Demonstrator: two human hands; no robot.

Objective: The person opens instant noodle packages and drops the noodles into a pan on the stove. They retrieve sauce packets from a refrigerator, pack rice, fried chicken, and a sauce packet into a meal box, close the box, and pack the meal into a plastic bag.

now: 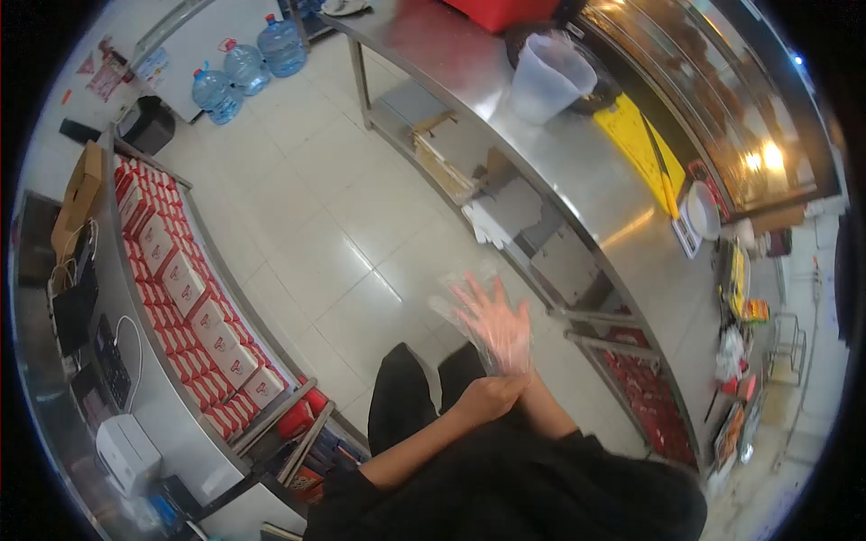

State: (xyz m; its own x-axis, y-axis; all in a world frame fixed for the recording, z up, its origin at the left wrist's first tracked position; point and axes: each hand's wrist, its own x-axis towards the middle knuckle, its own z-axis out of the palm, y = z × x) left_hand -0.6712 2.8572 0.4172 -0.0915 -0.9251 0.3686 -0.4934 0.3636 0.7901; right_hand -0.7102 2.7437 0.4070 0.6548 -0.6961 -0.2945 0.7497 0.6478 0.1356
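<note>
A clear disposable plastic glove (456, 307) covers my right hand (498, 323), which is held out over the floor with its fingers spread. Loose plastic stands out past the fingertips. My left hand (492, 398) is bare and closed at the right wrist, gripping the glove's cuff. Its fingertips are partly hidden from above. Both hands are in front of my body, between the two counters, touching neither.
On the right, a steel counter (622, 212) carries a plastic pitcher (548, 81), a yellow cutting board (634, 135), a knife (663, 167) and a scale (687, 236). Stacked red-and-white boxes (185, 284) fill the left shelf. Water bottles (281, 47) stand at the back.
</note>
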